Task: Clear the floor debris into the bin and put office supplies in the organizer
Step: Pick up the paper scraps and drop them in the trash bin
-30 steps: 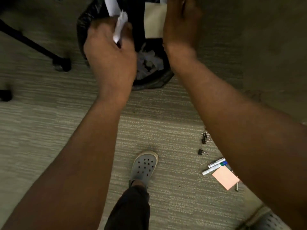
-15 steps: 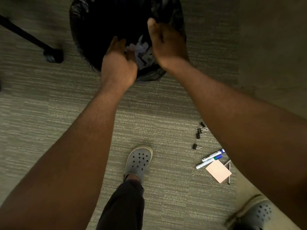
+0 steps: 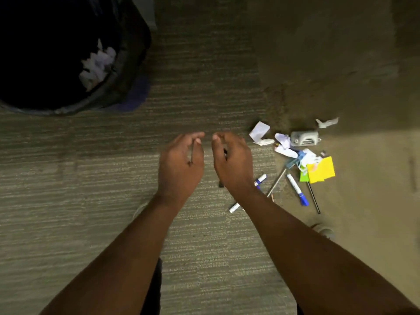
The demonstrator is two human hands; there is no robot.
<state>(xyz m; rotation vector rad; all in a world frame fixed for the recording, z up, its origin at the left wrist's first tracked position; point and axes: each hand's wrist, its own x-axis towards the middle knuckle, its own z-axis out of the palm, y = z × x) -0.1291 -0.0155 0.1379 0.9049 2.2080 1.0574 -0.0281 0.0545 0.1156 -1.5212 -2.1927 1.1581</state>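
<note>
Though near right hand [image 3: 231, 162], marker [image 3: 260, 179] label illegible.

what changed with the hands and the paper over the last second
The left hand let go of its white scrap and both hands drew back from the bin to hang empty and open over the carpet, the right hand near the supply pile. Crumpled paper lies in the bin. The markers stay on the floor.
</note>
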